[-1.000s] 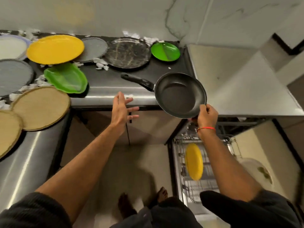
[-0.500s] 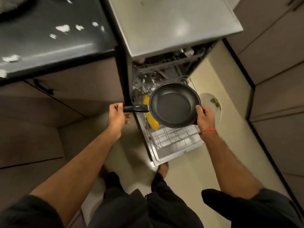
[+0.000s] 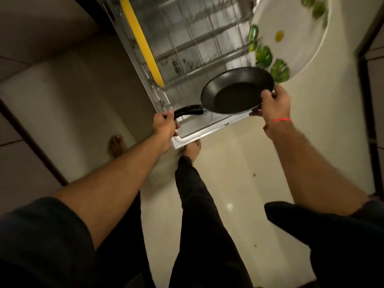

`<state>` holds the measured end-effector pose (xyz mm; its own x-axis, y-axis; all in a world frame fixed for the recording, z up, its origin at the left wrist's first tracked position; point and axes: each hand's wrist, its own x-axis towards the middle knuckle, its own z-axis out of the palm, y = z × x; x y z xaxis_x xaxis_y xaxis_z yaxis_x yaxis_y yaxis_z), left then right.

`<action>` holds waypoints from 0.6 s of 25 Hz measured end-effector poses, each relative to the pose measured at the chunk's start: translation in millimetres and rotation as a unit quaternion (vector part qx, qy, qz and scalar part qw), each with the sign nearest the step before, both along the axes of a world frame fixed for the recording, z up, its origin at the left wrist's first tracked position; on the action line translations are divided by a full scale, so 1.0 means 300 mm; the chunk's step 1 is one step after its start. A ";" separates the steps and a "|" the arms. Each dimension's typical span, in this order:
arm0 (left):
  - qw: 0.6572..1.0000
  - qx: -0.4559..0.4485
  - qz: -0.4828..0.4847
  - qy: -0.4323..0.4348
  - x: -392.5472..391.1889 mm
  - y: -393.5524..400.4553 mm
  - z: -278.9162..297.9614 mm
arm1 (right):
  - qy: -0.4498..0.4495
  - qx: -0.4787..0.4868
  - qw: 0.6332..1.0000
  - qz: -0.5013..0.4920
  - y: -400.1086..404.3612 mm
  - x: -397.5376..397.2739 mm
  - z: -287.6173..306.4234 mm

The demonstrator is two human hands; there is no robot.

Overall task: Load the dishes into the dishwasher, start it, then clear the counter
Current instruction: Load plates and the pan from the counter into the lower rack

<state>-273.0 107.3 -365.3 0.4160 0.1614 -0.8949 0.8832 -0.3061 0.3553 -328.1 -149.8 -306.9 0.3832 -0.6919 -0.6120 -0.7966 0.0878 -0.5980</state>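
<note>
A black frying pan (image 3: 236, 91) is held between both hands above the near end of a pulled-out dishwasher rack (image 3: 193, 48). The left hand (image 3: 164, 126) is closed in a fist around the tip of the pan's black handle (image 3: 188, 110), with the forearm stretched forward and up from the lower left. The right hand (image 3: 275, 102) is curled over the pan's far rim, thumb on top and fingers beneath, its wrist bent and ringed by a red thread (image 3: 279, 120); the right forearm is extended from the lower right.

The pan's long axis is seen running from the left hand up and rightward to the right hand, its handle pointing toward the left hand and its open face tilted toward the camera.

Beyond the left hand, a yellow plate (image 3: 141, 42) is stood on edge in the wire rack, along its left side. Past the right hand, a white plate with green leaf prints (image 3: 295, 28) is seen at the rack's right edge, blurred; its exact seating cannot be told. Below the hands, dark trouser legs and two bare feet are planted on the pale floor (image 3: 239, 183).
</note>
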 end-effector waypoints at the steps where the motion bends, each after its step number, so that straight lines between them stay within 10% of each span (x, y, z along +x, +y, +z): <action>1: 1.000 0.006 -0.023 0.008 0.000 -0.017 -0.055 | 0.005 -0.012 1.000 -0.003 -0.016 0.006 -0.051; 15: 0.981 -0.084 0.015 0.176 0.101 -0.183 -0.302 | 0.057 -0.089 0.994 0.014 -0.199 0.178 -0.212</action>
